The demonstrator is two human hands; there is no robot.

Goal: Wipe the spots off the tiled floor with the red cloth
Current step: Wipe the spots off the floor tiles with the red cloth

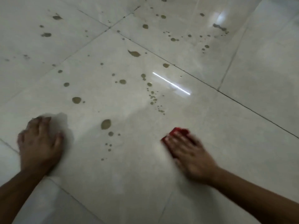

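Red cloth (178,132) lies bunched on the pale tiled floor (242,143) at the near right, pinned flat under the right hand (189,156). That hand's fingers (174,139) are spread and stretched out over the cloth, pressing down on it rather than curled around it; only a crumpled red edge shows beyond the fingertips and along the hand's left side. The hand is smeared by motion blur, so how much cloth sits beneath the palm is hard to judge.

At the near left, the left hand (40,143) rests palm down on the floor, fingers loosely splayed and holding nothing, well apart from the cloth. A whitish blur sits just past its fingertips; it may be a reflection.

Brownish spots (106,124) dot the tiles. The largest near one lies between the two hands, with a trail of smaller drops (109,145) just nearer. More blotches scatter toward the far left and far right, and a fine spray (154,98) runs down the middle of the central tile. A bright white streak of reflected light (171,83) crosses the tile beside that spray. Dark grout lines (226,94) run diagonally between the tiles.
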